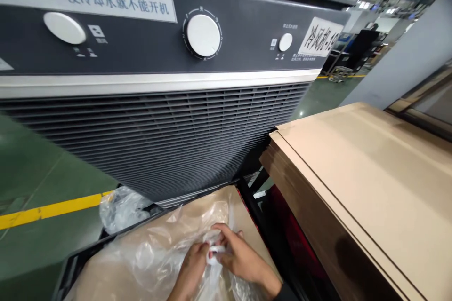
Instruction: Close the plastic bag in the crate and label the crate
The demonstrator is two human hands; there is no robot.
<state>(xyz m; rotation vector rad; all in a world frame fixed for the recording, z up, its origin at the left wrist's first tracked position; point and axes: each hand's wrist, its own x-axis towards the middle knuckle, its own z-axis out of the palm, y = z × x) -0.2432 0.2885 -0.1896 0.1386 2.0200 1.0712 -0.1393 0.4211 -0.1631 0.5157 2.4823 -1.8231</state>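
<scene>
A clear plastic bag [148, 256] lies loosely over brown cardboard [247, 225] inside a black-edged cart [72, 261]. Its plastic is gathered between my two hands at the bottom centre. With closed fingers, my left hand [190, 265] pinches the gathered plastic. My right hand [243, 254] faces it, thumb and fingers curled around the same bunch. A whitish loop [216, 248] shows between the fingertips; whether it is twisted plastic or a separate strip, I cannot tell.
A grey air cooler [141, 47] with white knobs and a slatted grille stands directly ahead. Stacked cardboard sheets [370, 174] rise on the right. Crumpled clear plastic [123, 209] lies beyond the cart's left edge. A yellow line [52, 210] crosses the green floor.
</scene>
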